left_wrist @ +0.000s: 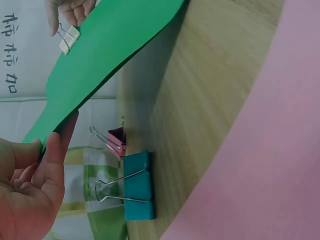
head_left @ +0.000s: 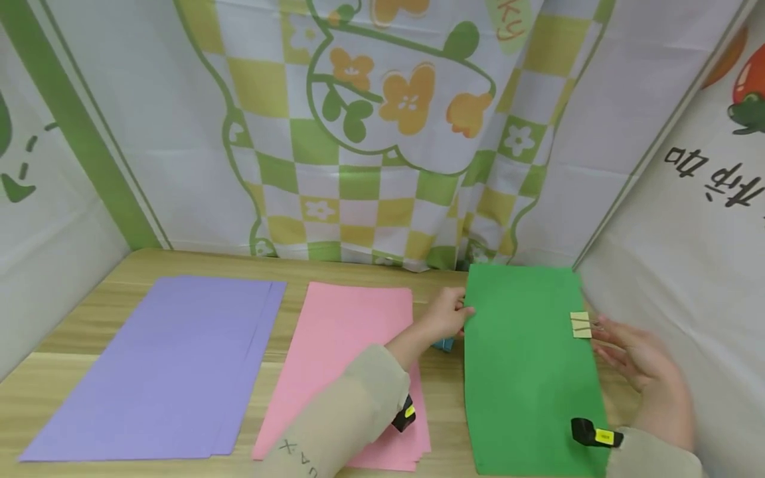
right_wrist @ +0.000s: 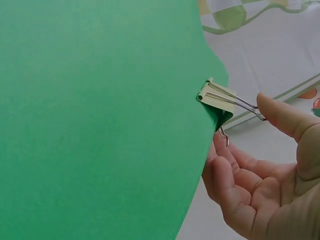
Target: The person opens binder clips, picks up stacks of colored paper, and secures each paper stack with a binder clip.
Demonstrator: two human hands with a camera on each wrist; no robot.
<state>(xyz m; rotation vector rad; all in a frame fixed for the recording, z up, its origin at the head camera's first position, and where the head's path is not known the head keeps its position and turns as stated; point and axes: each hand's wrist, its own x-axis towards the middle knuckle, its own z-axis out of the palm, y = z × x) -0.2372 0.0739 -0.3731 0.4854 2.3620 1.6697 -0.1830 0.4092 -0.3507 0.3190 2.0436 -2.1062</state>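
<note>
A sheaf of green paper (head_left: 528, 372) is raised off the wooden table at the right. My left hand (head_left: 445, 313) pinches its left edge between thumb and fingers, as the left wrist view also shows. On the opposite edge sits a pale yellow binder clip (right_wrist: 218, 96), clamped over the paper with its wire handles spread apart. The thumb of my right hand (right_wrist: 270, 185) is right at the end of the upper handle. Its other fingers lie loosely bent below, beside the lower handle and partly behind the paper.
Beyond the left hand, a teal binder clip (left_wrist: 138, 186) and a pink binder clip (left_wrist: 117, 142) stand on the table (head_left: 287, 378). Pink paper (head_left: 352, 332) lies mid-table, partly under the left forearm, and purple paper (head_left: 167, 365) at the left. Printed curtains (head_left: 370, 166) enclose the back.
</note>
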